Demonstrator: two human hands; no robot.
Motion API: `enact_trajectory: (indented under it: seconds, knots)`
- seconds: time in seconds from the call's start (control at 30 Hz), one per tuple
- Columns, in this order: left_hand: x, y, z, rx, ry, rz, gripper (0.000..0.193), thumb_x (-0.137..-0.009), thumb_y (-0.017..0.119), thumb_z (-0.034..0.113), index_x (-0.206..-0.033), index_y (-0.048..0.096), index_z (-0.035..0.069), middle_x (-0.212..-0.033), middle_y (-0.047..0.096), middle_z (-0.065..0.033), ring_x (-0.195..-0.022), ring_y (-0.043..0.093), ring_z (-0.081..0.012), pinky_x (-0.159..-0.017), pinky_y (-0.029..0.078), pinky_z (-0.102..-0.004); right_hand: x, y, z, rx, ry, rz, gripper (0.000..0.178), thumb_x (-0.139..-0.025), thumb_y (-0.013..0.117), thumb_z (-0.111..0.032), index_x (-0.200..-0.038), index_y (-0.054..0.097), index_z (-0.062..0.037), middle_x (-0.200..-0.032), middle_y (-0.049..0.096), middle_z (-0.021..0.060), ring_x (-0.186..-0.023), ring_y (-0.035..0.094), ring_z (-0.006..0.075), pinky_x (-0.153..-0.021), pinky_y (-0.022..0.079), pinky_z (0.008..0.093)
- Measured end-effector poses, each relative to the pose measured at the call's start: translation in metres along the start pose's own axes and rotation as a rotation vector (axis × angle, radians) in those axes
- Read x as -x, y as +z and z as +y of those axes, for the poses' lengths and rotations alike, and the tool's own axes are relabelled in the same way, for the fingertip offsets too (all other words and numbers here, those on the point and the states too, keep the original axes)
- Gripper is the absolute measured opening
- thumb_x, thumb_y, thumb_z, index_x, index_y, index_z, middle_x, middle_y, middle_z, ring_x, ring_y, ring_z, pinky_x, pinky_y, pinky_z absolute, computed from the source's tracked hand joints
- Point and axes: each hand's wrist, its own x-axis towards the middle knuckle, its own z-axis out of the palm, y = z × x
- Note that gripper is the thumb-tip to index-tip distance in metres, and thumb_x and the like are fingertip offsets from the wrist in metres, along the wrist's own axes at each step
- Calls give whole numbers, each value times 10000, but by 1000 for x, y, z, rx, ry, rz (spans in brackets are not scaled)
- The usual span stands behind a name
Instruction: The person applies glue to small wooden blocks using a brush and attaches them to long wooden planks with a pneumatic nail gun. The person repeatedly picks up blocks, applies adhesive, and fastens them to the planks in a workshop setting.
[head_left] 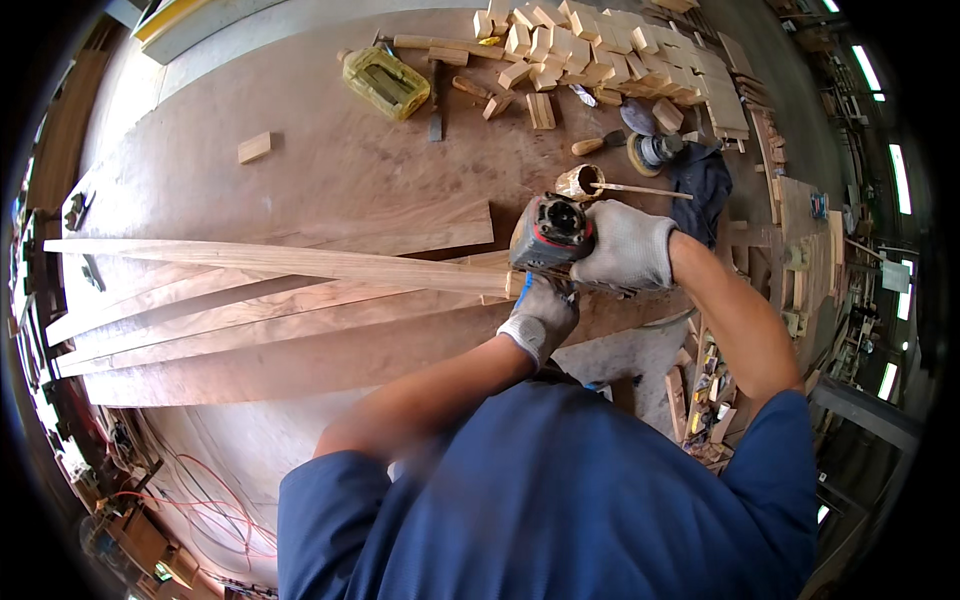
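Note:
My gloved right hand (628,245) is wrapped around the handle of a grey nail gun (556,222) with a black cap and a red ring. The gun's head stands over the right end of a long, pale wooden strip (380,268). Just below it, my gloved left hand (545,315) is closed around that strip's end, beside a small wood block; its fingertips are partly hidden by the gun. The strip runs far left across the bench and rests over several other long boards (240,325). Where the gun's nose meets the wood is hidden.
Stacked wood blocks (590,50) fill the bench's far right. Nearby are a yellowish plastic jug (385,82), a hammer (436,100), a glue pot (580,182) with a stick, a sander (655,150) and a dark cloth (702,185). Red hoses (225,510) lie on the floor at left.

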Motion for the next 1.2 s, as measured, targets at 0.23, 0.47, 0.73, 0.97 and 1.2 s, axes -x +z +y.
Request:
enact_trajectory:
  seconds: [0.23, 0.47, 0.73, 0.97, 1.2]
  knots:
    - [-7, 34, -13, -213, 109, 127, 344, -1055, 488, 209, -1228, 701, 3, -1172, 751, -192, -1038, 720, -392, -962, 520, -506, -23, -2, -18, 118, 38, -27, 275, -767, 718, -143, -968, 771, 37, -775, 747, 202, -708, 724, 280, -716, 592, 396]
    - [-10, 26, -12, -313, 153, 53, 333, -1005, 545, 139, -1265, 702, 2, -1194, 747, -223, -1109, 726, -364, -939, 545, -487, -35, -9, -34, 321, 80, -25, 336, -729, 740, -204, -896, 764, 87, -814, 751, 273, -752, 769, 332, -711, 609, 433]
    - [-3, 13, -10, -286, 209, 18, 347, -984, 546, 98, -1269, 675, -52, -1188, 740, -247, -1104, 720, -386, -968, 541, -489, -51, -16, -63, 507, 114, -168, 358, -729, 787, -253, -887, 771, 67, -838, 763, 264, -798, 783, 333, -726, 615, 423]
    - [-3, 22, -10, -277, 201, 42, 337, -977, 546, 85, -1252, 666, -68, -1152, 738, -259, -1060, 725, -401, -935, 553, -491, -60, -16, -82, 571, 121, -240, 396, -729, 790, -274, -965, 785, 44, -914, 781, 252, -858, 787, 348, -794, 616, 438]
    - [-12, 38, -15, -222, 201, 21, 320, -1009, 533, 127, -1225, 679, -60, -1118, 742, -276, -1022, 735, -403, -858, 575, -496, -64, -14, -98, 614, 157, -318, 352, -774, 763, -226, -998, 796, 44, -940, 788, 234, -835, 777, 337, -772, 611, 428]
